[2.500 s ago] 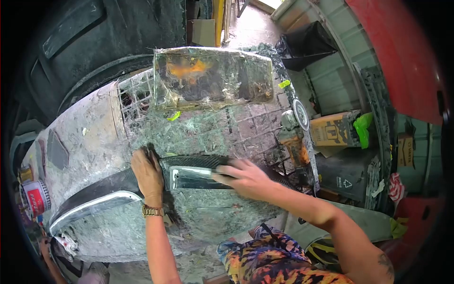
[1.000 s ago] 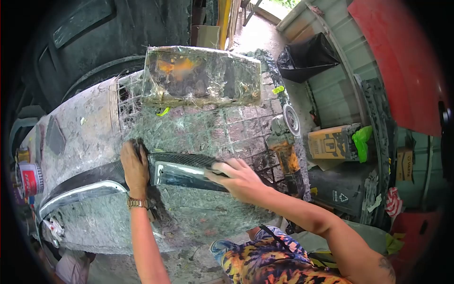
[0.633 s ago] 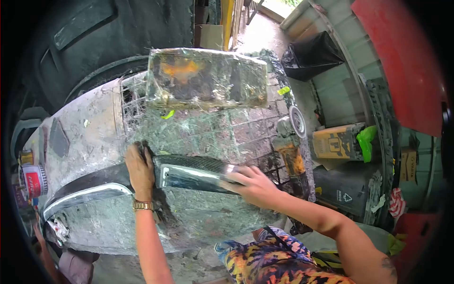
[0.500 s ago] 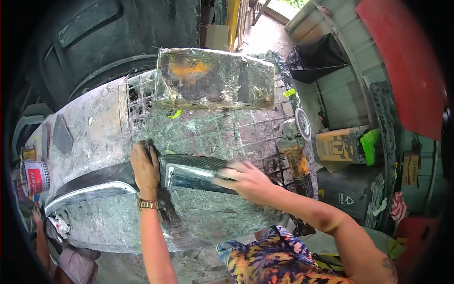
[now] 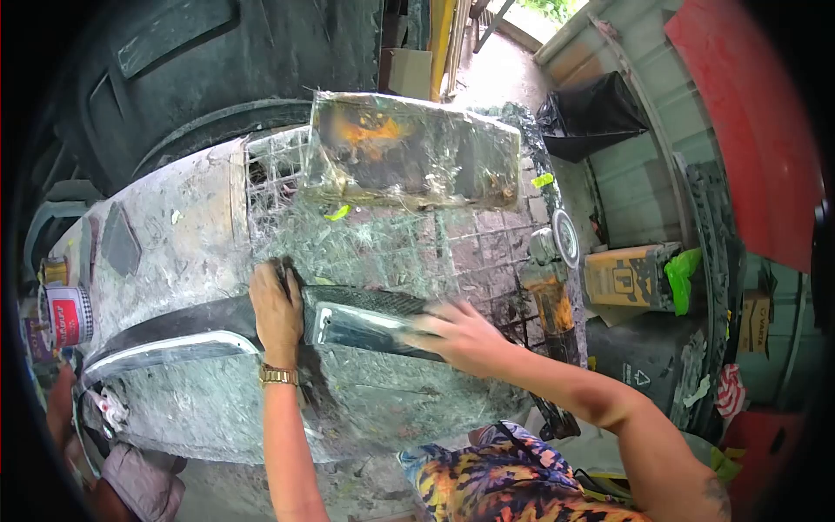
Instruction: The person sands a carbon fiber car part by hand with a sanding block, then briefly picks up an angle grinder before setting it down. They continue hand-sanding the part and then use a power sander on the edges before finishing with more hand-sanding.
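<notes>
A long, curved, black carbon-fibre panel [image 5: 178, 324] with a whitish lower edge lies across the worktop. My left hand [image 5: 277, 315], with a gold watch at the wrist, grips the panel near its middle, fingers bent over its far edge. To the right of that hand, the panel has a glossy dark face [image 5: 361, 329] and a visible carbon weave along its upper side. My right hand [image 5: 461, 337] is over the right part of this glossy face. Motion blurs its fingers, so I cannot tell whether they hold anything.
The rough, dusty worktop [image 5: 191, 400] carries a film-wrapped slab [image 5: 417, 152] at the back. A red-and-white can [image 5: 70, 317] stands at the left, near another person's arm [image 5: 59, 413]. A round gauge [image 5: 565, 239] is at the right edge, with a cardboard box [image 5: 624, 277] beyond.
The view has shifted slightly, so most things appear a little farther right. My left hand keeps its place on the panel; my right hand stays blurred over the glossy part.
</notes>
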A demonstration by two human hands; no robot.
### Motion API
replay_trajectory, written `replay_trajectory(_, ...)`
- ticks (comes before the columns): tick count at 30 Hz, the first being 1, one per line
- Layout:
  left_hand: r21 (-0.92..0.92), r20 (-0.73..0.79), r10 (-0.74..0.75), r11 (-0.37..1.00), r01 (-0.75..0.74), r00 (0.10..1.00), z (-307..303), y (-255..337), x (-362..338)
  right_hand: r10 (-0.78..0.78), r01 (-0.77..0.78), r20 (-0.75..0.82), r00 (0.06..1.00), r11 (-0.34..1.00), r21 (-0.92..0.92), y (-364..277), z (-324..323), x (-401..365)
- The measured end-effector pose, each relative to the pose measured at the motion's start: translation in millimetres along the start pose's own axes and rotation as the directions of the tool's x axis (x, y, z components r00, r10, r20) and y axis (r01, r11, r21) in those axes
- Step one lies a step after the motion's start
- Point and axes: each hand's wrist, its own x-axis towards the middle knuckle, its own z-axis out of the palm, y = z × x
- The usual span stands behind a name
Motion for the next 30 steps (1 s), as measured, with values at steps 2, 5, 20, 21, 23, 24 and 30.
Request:
replay_trajectory(2,0.035,0.022,-0.012,0.999,0.011,1.0,0.4,-1.6,-1.0,0.065,-0.066,0.081,0.995,0.998,0.017,-3.0,-8.3,-31.8)
replay_trajectory(5,0.035,0.01,-0.018,0.999,0.017,1.0,1.7,-1.1,-1.6,0.004,-0.003,-0.012,1.0,0.997,0.08,-1.9,9.9,38.1)
replay_trajectory(20,-0.011,0.035,-0.02,1.0,0.021,0.999,-2.7,-0.1,-1.4,-0.015,0.017,-0.035,0.999,0.998,0.063,-5.5,8.0,51.1)
replay_trajectory(21,-0.011,0.056,-0.034,0.999,0.035,0.998,-2.3,-0.4,-1.2,0.008,-0.006,-0.024,1.0,0.998,0.057,-5.4,2.8,11.5)
replay_trajectory(23,-0.001,0.069,-0.051,0.999,0.051,0.996,-0.8,-1.6,-1.2,0.175,-0.179,0.07,0.982,0.982,0.067,-8.3,-8.6,-64.7)
replay_trajectory(24,-0.013,0.076,-0.049,0.999,0.05,0.996,1.5,-2.2,-1.7,0.185,-0.19,0.078,0.98,0.98,0.061,-8.7,-8.5,-60.0)
replay_trajectory(30,0.003,0.041,-0.007,1.0,0.007,0.999,2.3,-8.1,-3.1,0.145,-0.142,-0.062,0.987,0.989,0.049,-7.2,2.5,-12.0)
